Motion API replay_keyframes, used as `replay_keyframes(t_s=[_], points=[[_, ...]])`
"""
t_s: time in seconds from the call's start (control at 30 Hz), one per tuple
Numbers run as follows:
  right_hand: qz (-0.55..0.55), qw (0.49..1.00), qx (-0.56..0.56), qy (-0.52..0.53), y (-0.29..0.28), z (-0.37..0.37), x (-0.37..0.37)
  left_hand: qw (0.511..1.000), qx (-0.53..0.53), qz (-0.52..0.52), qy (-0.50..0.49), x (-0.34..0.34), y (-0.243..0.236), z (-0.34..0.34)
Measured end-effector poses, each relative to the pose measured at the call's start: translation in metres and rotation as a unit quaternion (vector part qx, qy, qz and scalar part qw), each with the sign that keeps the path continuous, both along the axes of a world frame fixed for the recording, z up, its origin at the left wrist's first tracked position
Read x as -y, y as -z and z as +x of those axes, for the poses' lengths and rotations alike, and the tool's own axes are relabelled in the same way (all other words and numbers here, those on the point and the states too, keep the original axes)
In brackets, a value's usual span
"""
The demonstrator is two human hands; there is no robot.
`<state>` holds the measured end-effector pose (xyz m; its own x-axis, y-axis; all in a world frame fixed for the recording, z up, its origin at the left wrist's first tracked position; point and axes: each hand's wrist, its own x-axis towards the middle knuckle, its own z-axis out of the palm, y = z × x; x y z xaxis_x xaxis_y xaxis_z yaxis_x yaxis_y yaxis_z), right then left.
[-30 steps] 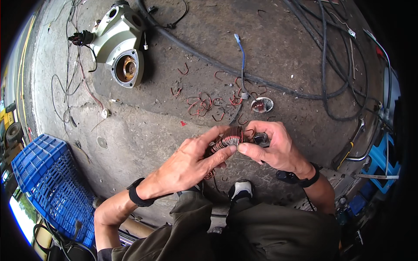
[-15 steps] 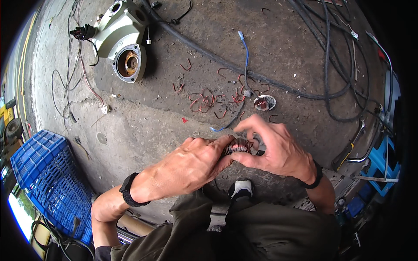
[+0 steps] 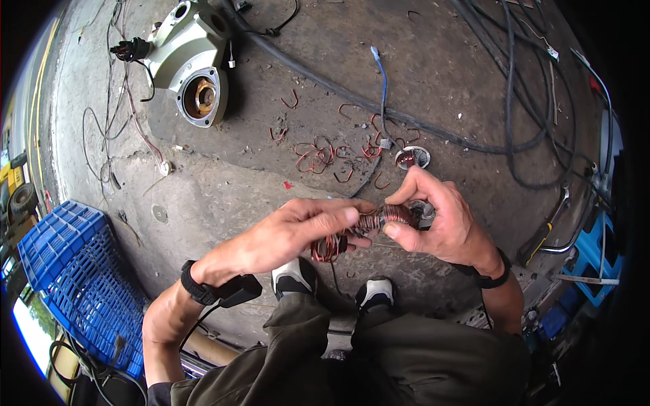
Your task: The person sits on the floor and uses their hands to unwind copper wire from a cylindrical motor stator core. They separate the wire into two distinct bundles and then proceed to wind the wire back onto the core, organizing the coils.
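Note:
My left hand is closed on a copper-wound coil assembly, its thumb lying over the windings. Below that thumb hangs a tangled loop of red-brown wire. My right hand pinches the assembly's right end with thumb and bent index finger; a greyish metal part shows within its grip, its shape partly hidden. On the concrete beyond my hands lie scattered bent copper wire scraps and a small pale oval dish or ring with copper windings in it.
A pale metal housing rests at upper left. Thick black cables and a blue-tipped lead cross the ground. A blue plastic crate is at left; a yellow-handled tool lies right. My shoes are below my hands.
My left hand has shifted leftward and turned, exposing more windings and the hanging wire bundle. My right hand has moved slightly up and right, its fingers now closer on the coil.

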<state>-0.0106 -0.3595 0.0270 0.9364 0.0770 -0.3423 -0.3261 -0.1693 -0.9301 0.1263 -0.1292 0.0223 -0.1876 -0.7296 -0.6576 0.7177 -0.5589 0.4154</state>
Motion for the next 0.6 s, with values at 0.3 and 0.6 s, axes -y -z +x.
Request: replay_keyframes(t_s=[0.3,0.6], points=[[-0.093,0.995,0.021,0.018,0.003,-0.007,0.007,0.964,-0.178,-0.043,-0.195,-0.01,0.019,-0.003],[-0.136,0.987,0.031,0.082,0.0,-0.01,0.017,0.956,-0.135,-0.035,-0.26,-0.013,0.022,-0.003]])
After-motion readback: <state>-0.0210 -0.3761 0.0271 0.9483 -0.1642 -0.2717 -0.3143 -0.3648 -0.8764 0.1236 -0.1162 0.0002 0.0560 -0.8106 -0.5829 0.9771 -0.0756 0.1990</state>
